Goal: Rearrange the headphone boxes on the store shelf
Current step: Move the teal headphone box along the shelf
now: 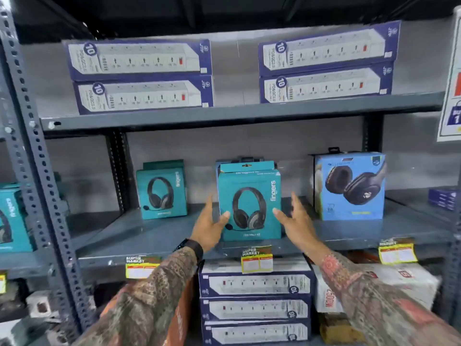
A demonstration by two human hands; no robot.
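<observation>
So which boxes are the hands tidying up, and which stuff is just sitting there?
Part of the job:
- middle teal cardboard headphone box, between the open left hand and right hand
- smaller teal headphone box on its left
- light blue headphone box on its right

Just sitting there:
- white and navy power strip boxes on the shelf above
- yellow price tags

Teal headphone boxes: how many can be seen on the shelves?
3. One teal box stands in the middle between the open hands, one to its left, one at the far-left edge, cut off. Something behind the middle box may be another.
</observation>
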